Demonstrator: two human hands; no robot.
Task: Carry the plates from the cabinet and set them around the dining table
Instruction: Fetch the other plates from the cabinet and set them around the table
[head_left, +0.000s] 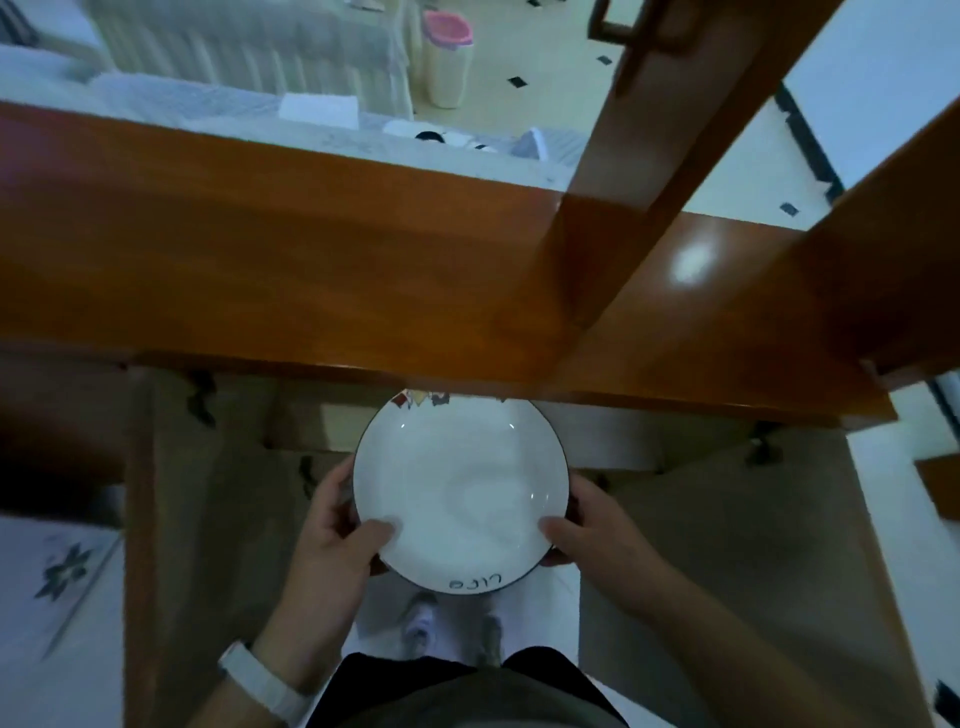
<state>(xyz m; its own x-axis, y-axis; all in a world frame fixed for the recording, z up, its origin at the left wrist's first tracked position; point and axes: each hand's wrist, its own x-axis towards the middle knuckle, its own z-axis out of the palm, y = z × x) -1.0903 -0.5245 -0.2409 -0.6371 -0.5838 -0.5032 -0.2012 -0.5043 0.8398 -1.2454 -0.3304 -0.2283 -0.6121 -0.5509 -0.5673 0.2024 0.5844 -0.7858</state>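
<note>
A white plate (460, 488) with a thin dark rim, a small coloured picture at its far edge and dark lettering at its near edge is held level in front of me. My left hand (340, 535) grips its left rim, thumb on top and fingers underneath. On the opposite rim, my right hand (589, 527) holds it the same way. The plate's far edge sits just under the front lip of the brown wooden cabinet top (260, 249). Below the plate, the open cabinet (218, 467) interior is dim and I cannot make out what it holds.
An upright wooden post (660, 156) rises from the cabinet top at the right, with a second beam (883, 234) further right. Beyond the counter lie white-covered furniture (249, 47), a bin with a pink liner (447, 57) and tiled floor. My feet (452, 629) stand on light floor.
</note>
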